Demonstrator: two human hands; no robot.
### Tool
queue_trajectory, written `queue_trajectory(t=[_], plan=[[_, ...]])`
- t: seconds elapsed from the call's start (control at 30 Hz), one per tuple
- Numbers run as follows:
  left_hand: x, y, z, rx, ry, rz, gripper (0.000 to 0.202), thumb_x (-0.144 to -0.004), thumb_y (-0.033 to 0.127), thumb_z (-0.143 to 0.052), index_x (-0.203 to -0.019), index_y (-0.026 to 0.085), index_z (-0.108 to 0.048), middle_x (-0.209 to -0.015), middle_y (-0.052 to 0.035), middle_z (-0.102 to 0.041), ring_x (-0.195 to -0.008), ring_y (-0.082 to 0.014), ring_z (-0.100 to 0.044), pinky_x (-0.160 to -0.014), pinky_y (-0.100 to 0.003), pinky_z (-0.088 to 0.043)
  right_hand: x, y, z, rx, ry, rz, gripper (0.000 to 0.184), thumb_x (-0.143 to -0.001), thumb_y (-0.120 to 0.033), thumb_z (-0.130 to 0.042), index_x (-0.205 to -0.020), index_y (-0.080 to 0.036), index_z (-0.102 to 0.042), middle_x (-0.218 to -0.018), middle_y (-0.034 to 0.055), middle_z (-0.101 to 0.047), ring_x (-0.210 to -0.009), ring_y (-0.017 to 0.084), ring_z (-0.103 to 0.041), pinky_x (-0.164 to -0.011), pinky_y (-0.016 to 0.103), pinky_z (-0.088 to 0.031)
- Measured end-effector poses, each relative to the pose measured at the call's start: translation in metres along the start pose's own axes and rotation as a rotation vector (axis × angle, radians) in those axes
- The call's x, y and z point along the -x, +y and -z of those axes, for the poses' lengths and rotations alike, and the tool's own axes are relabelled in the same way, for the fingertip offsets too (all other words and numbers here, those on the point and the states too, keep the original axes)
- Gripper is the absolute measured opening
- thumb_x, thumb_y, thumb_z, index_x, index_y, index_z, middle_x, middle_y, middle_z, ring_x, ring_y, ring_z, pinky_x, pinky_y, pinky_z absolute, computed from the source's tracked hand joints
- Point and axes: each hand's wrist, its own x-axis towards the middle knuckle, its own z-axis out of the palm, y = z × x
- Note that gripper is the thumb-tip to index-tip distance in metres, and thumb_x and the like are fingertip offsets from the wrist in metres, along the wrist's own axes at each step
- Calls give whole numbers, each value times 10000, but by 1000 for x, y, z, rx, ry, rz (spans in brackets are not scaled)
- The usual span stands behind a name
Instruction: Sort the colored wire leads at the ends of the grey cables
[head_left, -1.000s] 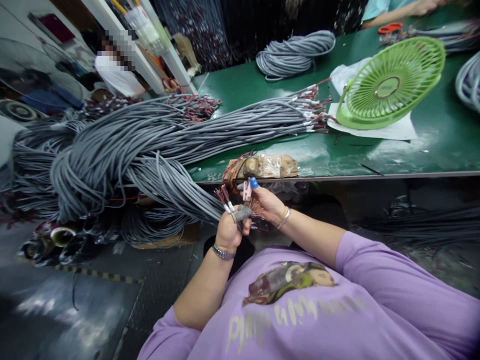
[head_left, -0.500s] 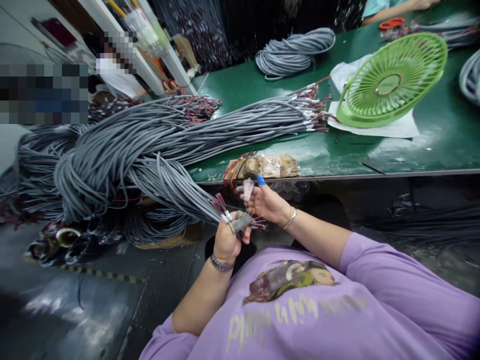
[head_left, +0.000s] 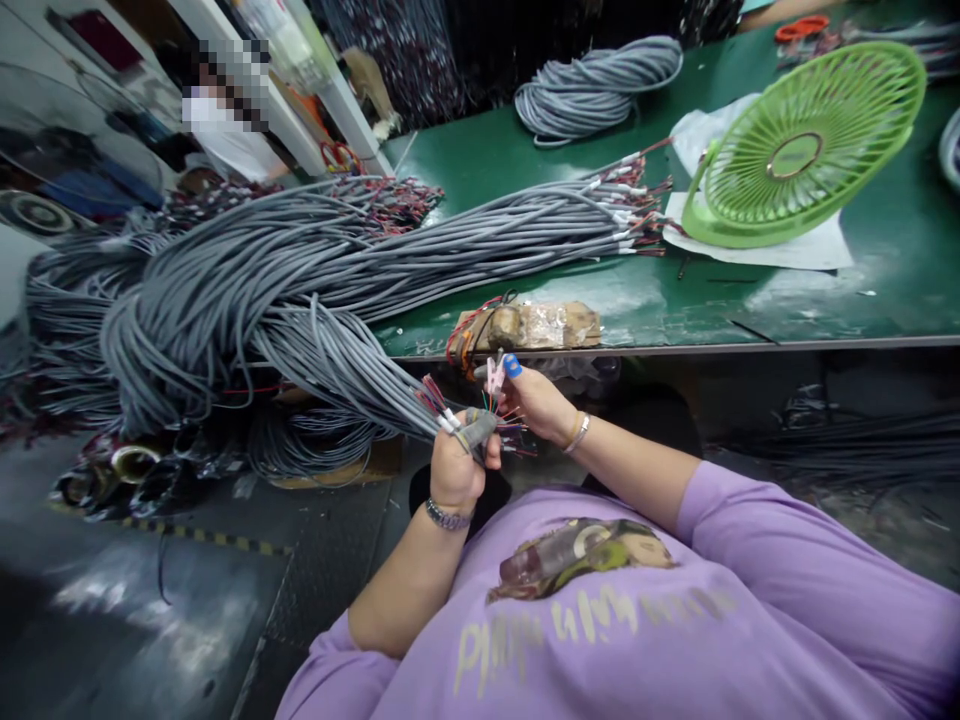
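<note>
My left hand (head_left: pixel 459 472) is closed around the end of a grey cable, with grey wrapping on its thumb (head_left: pixel 477 430). Thin coloured wires (head_left: pixel 511 428) fan out of that end toward my right hand. My right hand (head_left: pixel 538 402), with blue wrapping on its thumb, pinches a small pinkish-white piece (head_left: pixel 494 378) just above the wires. Its exact kind is unclear. More grey cables (head_left: pixel 360 375) with white-banded, red-wired ends run from the bench to my left hand.
A wooden block (head_left: pixel 577 325) with wires tied round it lies at the front edge of the green bench (head_left: pixel 675 310). Large grey cable bundles (head_left: pixel 217 270) cover the left side. A green fan (head_left: pixel 795 155) stands on paper, and a cable coil (head_left: pixel 592 90) lies behind.
My right hand's spread fingers have closed, and its thumb has come left against the pinkish-white piece. My left hand keeps hold of the cable. The view has shifted slightly.
</note>
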Motion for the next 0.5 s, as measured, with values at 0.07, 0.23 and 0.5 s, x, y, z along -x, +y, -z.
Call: queue_trajectory(t=[0.07, 0.23, 0.5], plan=[[-2, -1, 0, 15, 1, 6, 270, -658, 347, -724, -632, 161, -530, -416, 43, -523, -306, -65, -425, -317, -166, -302, -3, 0, -1, -134, -54, -85, 459, -762, -602, -637, -792, -145, -674, -661, 5, -577, -557, 88, -453, -499, 207, -364], [-7, -4, 0, 1, -13, 23, 280, -652, 363, -727, -635, 162, -532, -420, 43, -519, -310, -63, -424, -321, -166, -301, -3, -5, -8, -262, -32, -124, 422, -794, -548, -644, -825, -130, -688, -638, -4, -565, -545, 74, -438, -493, 191, -368], [-1, -4, 0, -33, -7, 4, 270, -667, 353, -721, -619, 157, -541, -418, 41, -519, -314, -58, -424, -320, -160, -304, 1, -9, -6, -333, -11, -218, 455, -837, -593, -558, -860, -156, -681, -708, 16, -628, -586, 95, -517, -521, 201, -411]])
